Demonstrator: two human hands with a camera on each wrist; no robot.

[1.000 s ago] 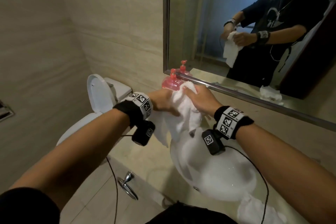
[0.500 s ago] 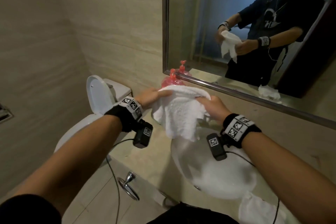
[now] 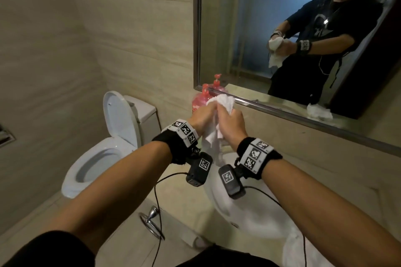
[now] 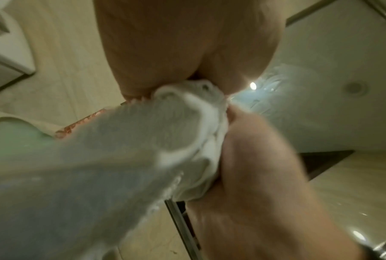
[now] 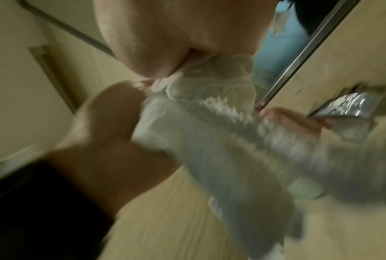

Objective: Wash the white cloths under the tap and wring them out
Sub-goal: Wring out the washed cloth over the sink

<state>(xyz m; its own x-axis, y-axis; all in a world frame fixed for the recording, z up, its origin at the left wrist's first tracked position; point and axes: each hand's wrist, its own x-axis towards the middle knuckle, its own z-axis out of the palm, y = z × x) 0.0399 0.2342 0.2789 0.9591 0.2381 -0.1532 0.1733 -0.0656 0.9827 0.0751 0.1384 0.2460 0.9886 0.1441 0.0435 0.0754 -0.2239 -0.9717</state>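
Note:
A white cloth [image 3: 224, 102] is bunched between both hands above the far rim of the white sink [image 3: 249, 219]. My left hand [image 3: 202, 116] grips its left side and my right hand [image 3: 230, 123] grips its right side, palms close together. A tail of the cloth [image 3: 211, 141] hangs down between the wrists. In the left wrist view the cloth [image 4: 143, 140] runs twisted from the left hand [image 4: 187, 52] past the right hand [image 4: 265, 176]. In the right wrist view the cloth [image 5: 209, 132] is squeezed under the right hand [image 5: 183, 38]. A second white cloth [image 3: 303, 249] lies on the counter at the sink's near right.
A pink soap bottle [image 3: 198, 102] stands just behind the hands, below the mirror [image 3: 282, 28]. A toilet [image 3: 104, 147] with its lid up is at the left. A chrome towel ring [image 3: 152, 221] hangs on the counter front. The tap is not clearly visible.
The cloth was spread wide between the two hands half a second ago. Now the hands have come together and bunched it into a tight wad.

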